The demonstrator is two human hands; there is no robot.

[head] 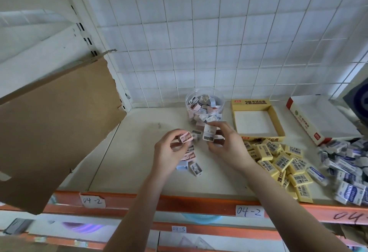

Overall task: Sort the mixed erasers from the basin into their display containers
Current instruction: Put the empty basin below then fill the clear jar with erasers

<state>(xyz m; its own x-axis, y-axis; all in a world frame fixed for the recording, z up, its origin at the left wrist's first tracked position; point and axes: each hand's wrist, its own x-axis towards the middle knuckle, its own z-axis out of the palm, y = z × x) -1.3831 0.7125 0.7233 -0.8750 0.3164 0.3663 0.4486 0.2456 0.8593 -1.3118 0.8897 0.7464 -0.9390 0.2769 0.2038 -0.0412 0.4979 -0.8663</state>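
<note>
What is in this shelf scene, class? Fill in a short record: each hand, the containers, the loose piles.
Left hand: pinches a small pink rectangular piece
Right hand: holds small white rectangular pieces
Clear round plastic tub: holds similar small pieces
Open yellow cardboard box: empty
Yellow wrapped erasers: heaped before that box
Blue-and-white wrapped erasers: heaped further right

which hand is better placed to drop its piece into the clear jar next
Likely the right hand: it pinches white pieces just in front of the clear jar, close to its wall. The left hand, pinching a pink piece, is further left and further from the jar.
</note>
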